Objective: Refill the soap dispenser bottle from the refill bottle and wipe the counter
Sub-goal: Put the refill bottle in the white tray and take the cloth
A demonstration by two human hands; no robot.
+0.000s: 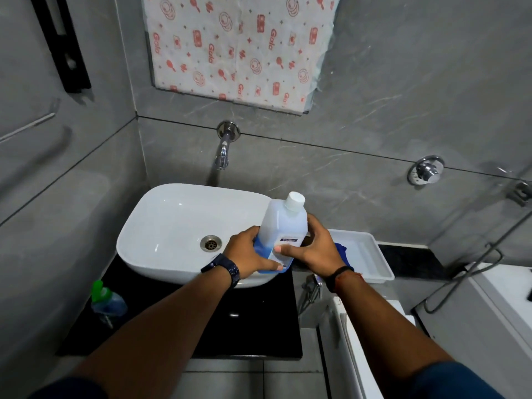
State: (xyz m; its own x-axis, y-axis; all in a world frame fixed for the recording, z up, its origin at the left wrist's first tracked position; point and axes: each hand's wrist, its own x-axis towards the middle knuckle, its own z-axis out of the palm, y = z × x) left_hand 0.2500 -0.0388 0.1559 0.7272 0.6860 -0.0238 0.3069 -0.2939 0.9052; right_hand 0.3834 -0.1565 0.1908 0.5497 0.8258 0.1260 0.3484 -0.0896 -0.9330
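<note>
Both my hands hold a translucent refill bottle (283,226) with a white screw cap and a little blue liquid at its bottom, above the right rim of the white basin (172,223). My left hand (250,251) grips its lower left side. My right hand (315,249) wraps the lower right, thumb across the label. The cap is on and the bottle leans slightly right. A blue cloth (342,251) lies in a white tray (371,254), partly hidden behind my right hand. A small bottle with a green top (106,300) stands on the black counter (259,326) at the left.
A wall tap (223,151) juts out over the basin, and a chrome valve (426,169) sits on the right wall. A hand-spray hose and a white toilet cistern (359,326) are to the right below the counter. A patterned sheet (236,44) covers the wall above.
</note>
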